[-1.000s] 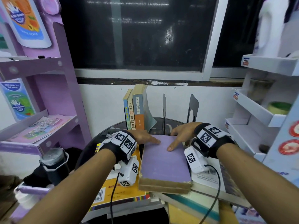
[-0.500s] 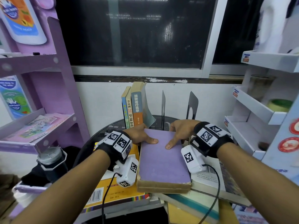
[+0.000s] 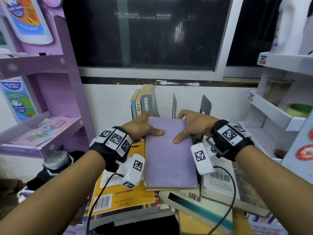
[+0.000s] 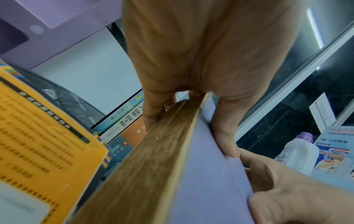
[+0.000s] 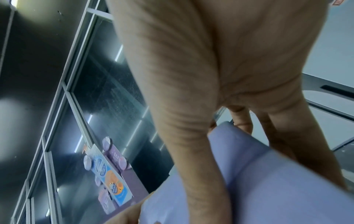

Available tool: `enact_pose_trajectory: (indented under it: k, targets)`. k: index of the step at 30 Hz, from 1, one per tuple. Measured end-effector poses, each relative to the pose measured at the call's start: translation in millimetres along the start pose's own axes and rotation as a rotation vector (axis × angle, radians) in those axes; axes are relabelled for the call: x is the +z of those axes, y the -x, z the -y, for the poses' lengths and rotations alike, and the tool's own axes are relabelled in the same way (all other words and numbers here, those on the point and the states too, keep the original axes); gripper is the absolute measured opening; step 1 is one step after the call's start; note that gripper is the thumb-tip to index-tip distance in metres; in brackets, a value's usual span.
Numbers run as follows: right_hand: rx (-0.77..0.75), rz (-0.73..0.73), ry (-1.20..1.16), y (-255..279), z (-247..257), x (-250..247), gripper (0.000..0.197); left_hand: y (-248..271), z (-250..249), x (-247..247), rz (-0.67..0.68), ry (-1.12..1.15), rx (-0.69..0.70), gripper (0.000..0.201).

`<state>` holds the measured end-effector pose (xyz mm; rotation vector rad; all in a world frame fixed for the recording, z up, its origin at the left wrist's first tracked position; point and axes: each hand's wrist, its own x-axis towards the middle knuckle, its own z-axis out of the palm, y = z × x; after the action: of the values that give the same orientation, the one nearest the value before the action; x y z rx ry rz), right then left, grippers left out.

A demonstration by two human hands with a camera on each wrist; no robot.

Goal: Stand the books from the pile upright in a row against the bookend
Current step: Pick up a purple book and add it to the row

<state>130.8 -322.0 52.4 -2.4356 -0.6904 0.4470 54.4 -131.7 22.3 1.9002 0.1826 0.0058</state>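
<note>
Since a second ago both hands have slid from resting on the purple book's cover to clasping its far corners, and that far end has come up off the pile while the near edge sits where it was.

Behind everything, a black round table (image 3: pixel 55 168) carries the pile of books (image 3: pixel 194 206) in front and the row at the back. Three books (image 3: pixel 144 102) already stand upright there, the rightmost leaning on a grey bookend (image 3: pixel 156 107); two more bookend plates (image 3: pixel 174 106) stand apart to its right. In the pile I count at least five books lying flat under the purple one, among them a yellow book (image 3: pixel 122 197) on the left; a firmer count is hidden.

The purple book (image 3: pixel 169 155) lies on top, tilted. The left hand (image 3: pixel 140 127) grasps its far left corner, thumb on the cover, fingers under the browned page edge. The right hand (image 3: pixel 193 123) grasps the far right corner likewise, thumb on top.

Risks, as I judge them: the grip is only at one end, so the paperback may sag or fan open as it rises. Its near edge could drag the loose books beneath it off the crowded pile. Swinging it back could also knock the leaning row or a bookend.
</note>
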Motion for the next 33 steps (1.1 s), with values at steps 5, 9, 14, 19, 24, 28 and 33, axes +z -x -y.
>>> enact_pose_trajectory:
  k: [5,9,14,19,24,28,33]
  targets:
    - [-0.071,-0.175,-0.061,0,5,-7,0.087,-1,-11,-3,-0.152,0.097,0.184,0.057]
    - [-0.151,-0.248,-0.157,0,3,-7,0.087,2,-12,-1,-0.210,0.213,0.271,0.065]
    - [-0.210,-0.259,-0.302,2,-5,0,0.074,5,1,2,-0.171,0.468,0.225,0.075]
    - [-0.260,-0.181,-0.410,4,-8,-1,0.062,9,4,6,-0.104,0.582,0.223,0.063]
    - [-0.267,-0.067,-0.523,6,-9,-4,0.051,13,5,11,-0.133,0.559,0.231,0.045]
    - [-0.298,-0.022,-0.486,6,-9,-6,0.056,15,8,18,-0.192,0.551,0.280,0.046]
    - [-0.378,0.001,-0.405,14,-11,-8,0.050,19,8,25,-0.200,0.544,0.336,0.053]
